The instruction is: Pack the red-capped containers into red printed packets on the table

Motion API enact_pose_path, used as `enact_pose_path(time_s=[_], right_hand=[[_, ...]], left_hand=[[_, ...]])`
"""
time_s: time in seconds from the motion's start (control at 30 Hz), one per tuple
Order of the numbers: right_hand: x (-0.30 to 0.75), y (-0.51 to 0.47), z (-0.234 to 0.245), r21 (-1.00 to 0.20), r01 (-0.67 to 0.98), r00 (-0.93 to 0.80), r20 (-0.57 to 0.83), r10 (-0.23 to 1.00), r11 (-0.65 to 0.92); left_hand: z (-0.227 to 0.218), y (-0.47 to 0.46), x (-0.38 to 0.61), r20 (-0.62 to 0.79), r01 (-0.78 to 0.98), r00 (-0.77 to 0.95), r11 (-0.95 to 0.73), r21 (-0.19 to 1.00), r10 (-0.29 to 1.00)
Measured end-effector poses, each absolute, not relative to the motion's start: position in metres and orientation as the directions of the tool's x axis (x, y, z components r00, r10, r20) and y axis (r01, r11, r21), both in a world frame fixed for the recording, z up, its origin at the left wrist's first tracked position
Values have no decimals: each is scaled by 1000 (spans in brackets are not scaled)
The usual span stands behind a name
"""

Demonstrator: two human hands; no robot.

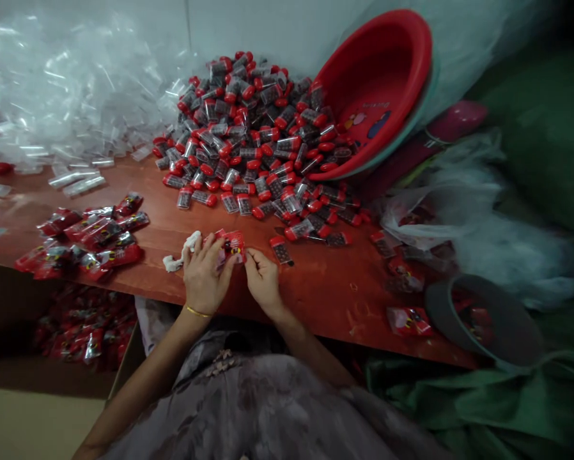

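Both of my hands meet at the near edge of a red-brown table (316, 287). My left hand (204, 271), with a gold bangle at the wrist, holds a small red printed packet (232, 245) by its left side. My right hand (263, 278) pinches the same packet at its right edge. A single red-capped clear tube (281, 249) lies just right of my hands. A crumpled bit of white material (184, 250) lies beside my left hand.
A big heap of red-capped tubes (253, 134) spills from a tipped red basin (378, 89). Clear sleeves (61, 96) are piled at the back left. Filled red packets (85, 239) lie at left, more in a box (85, 332) below. A grey bowl (483, 319) stands at right.
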State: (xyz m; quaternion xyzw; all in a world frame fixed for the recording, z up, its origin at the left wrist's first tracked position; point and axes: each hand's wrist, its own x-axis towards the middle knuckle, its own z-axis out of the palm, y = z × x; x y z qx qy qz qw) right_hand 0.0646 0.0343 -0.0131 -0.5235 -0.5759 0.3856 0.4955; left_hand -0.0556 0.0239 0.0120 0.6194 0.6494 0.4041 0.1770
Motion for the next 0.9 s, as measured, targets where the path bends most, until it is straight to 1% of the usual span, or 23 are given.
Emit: enact_pose_path(time_s=[0.07, 0.1, 0.13, 0.17, 0.2, 0.27, 0.33, 0.4, 0.47, 0.53, 0.6, 0.7, 0.77, 0.83, 0.87, 0.9], right_hand=[[67, 34, -15, -966, 204, 67, 174, 982, 157], [69, 34, -17, -971, 186, 70, 165, 984, 150], [69, 33, -19, -978, 156, 65, 146, 987, 135], [69, 33, -22, -987, 115, 61, 118, 991, 110], [68, 32, -25, -995, 62, 60, 85, 995, 81], [65, 30, -30, -998, -58, 53, 37, 998, 40], [63, 28, -32, -990, -136, 32, 29, 999, 33], [64, 26, -31, -988, -147, 36, 41, 999, 46], [66, 26, -28, -990, -130, 71, 42, 997, 51], [70, 26, -25, -995, -92, 88, 40, 995, 48], [72, 27, -24, -999, -23, 61, 44, 997, 46], [77, 28, -25, -996, 81, -10, 45, 999, 46], [85, 29, -25, -987, 151, -17, 59, 998, 61], [98, 31, -26, -947, 303, 22, 116, 993, 104], [106, 33, -26, -899, 421, 59, 161, 985, 122], [114, 35, -26, -824, 553, 92, 211, 973, 126]], left_hand=[[5, 26, -52, 63, 404, -211, 28, 914, 975], [1, 27, -50, -34, 257, -190, 84, 963, 981], [-3, 29, -47, -101, 126, -161, 122, 984, 982], [-6, 31, -43, -135, 28, -140, 141, 990, 981], [-8, 32, -40, -144, -34, -135, 141, 989, 980], [-8, 35, -34, -136, -89, -145, 124, 988, 980], [-4, 37, -30, -152, -131, -142, 133, 982, 978], [2, 37, -29, -182, -201, -117, 156, 967, 976], [6, 36, -30, -243, -280, -75, 214, 936, 967], [8, 34, -32, -311, -331, -31, 284, 900, 950], [7, 32, -33, -347, -333, -27, 319, 887, 937], [4, 32, -34, -307, -293, -82, 271, 917, 948], [2, 33, -36, -277, -278, -133, 232, 932, 952], [2, 35, -38, -268, -270, -181, 214, 939, 946], [3, 36, -39, -270, -264, -200, 214, 941, 942], [3, 37, -40, -276, -259, -212, 219, 941, 937]])
